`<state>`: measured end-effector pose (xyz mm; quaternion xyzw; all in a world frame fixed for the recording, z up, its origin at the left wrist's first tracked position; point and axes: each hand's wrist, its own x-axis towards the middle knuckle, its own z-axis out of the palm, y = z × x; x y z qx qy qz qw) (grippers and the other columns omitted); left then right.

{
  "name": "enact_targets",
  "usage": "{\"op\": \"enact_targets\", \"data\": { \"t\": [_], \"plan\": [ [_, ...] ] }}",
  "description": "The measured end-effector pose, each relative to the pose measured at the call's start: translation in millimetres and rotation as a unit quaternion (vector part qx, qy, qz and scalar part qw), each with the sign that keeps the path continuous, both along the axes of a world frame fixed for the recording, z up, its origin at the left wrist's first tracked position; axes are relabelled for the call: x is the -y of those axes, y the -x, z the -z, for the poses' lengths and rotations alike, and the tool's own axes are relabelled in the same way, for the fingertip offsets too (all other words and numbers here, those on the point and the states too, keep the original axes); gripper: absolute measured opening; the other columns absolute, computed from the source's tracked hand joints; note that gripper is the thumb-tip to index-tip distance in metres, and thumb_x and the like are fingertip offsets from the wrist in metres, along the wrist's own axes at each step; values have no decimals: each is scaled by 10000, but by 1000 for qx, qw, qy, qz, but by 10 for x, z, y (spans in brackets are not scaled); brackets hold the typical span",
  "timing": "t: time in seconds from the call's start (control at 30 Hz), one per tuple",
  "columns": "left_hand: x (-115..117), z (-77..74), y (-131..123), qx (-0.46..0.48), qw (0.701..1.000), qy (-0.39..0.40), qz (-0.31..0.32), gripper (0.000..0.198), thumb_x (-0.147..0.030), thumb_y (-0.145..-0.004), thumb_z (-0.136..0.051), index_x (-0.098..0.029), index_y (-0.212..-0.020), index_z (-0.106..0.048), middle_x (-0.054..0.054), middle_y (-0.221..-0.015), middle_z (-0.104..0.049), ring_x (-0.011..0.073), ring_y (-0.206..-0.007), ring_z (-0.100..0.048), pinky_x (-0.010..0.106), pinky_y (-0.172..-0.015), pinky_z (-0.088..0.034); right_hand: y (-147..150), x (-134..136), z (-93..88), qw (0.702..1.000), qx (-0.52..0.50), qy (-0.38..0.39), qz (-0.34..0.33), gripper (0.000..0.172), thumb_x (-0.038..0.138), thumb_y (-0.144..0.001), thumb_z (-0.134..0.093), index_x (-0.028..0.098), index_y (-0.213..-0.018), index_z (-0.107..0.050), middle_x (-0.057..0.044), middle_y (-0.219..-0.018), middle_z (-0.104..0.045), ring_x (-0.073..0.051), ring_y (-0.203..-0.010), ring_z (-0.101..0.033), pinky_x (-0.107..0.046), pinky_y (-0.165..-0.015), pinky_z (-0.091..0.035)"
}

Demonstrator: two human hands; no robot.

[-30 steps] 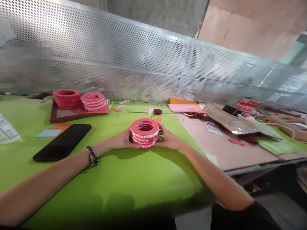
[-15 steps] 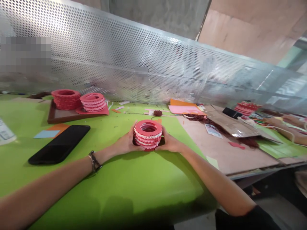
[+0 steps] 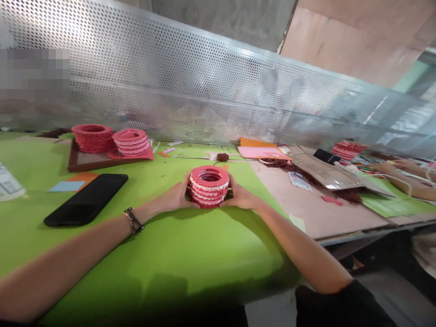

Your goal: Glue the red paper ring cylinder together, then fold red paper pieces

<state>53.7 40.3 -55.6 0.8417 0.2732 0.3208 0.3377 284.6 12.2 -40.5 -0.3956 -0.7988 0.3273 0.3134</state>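
The left hand (image 3: 179, 195) and right hand (image 3: 242, 196) curl around one stack of red, pink and white wavy-edged rings (image 3: 209, 193), holding it between the near and far edges of the green tabletop (image 3: 177, 254). Near the far edge, one red ring stack (image 3: 92, 141) and one pink-and-red ring stack (image 3: 132, 145) stand at one shallow brown tray (image 3: 98, 165); one flat black phone (image 3: 86, 200) lies nearer.

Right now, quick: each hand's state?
Left hand: closed around the ring stack's left side.
Right hand: closed around the same stack's right side.
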Motion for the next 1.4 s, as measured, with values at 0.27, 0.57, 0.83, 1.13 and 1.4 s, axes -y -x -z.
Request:
{"op": "enact_targets", "data": {
  "t": [0.27,0.57,0.83,1.13,1.4],
  "plan": [
    [17,-56,55,-4,999,33,28,1062,-370,-625,-698,-154,-1401,-7,160,-1415,-316,311,-1259,-351,443,-1035,-315,42,3,9,1000,-15,-7,4,980,277,-574,-762,220,-1361,-179,-135,-1387,-333,-272,-1251,-369,-469,-1031,-314],
    [133,-115,95,-37,993,-65,-95,972,-430,-586,-714,-165,-1370,-203,151,-1370,-397,341,-1262,-338,476,-1042,-292,105,54,50,993,11,-112,42,970,296,-604,-732,233,-1376,-148,-146,-1435,-238,-285,-1317,-255,-496,-1072,-200],
    [144,-97,89,-18,999,27,-40,956,-401,-644,-677,-199,-1397,-123,158,-1416,-323,319,-1124,-515,449,-953,-420,84,72,-10,994,-68,86,-27,1079,310,-549,-762,267,-1390,-86,-119,-1426,-249,-259,-1265,-340,-456,-1040,-286],
    [102,-51,92,-59,994,-24,-94,1038,-431,-610,-703,-204,-1404,-75,137,-1447,-265,324,-1297,-280,458,-1072,-239,152,166,-137,917,-268,285,78,637,473,-747,-570,281,-1295,-308,-64,-1191,-528,-165,-888,-580,-381,-864,-469],
    [89,-5,123,12,998,63,-16,925,-330,-714,-592,-287,-1413,11,119,-1427,-317,299,-1152,-494,425,-914,-456,199,123,-38,917,-290,255,104,529,348,-677,-651,253,-1143,-419,-28,-941,-591,-153,-773,-584,-347,-763,-515]
  ]
}}
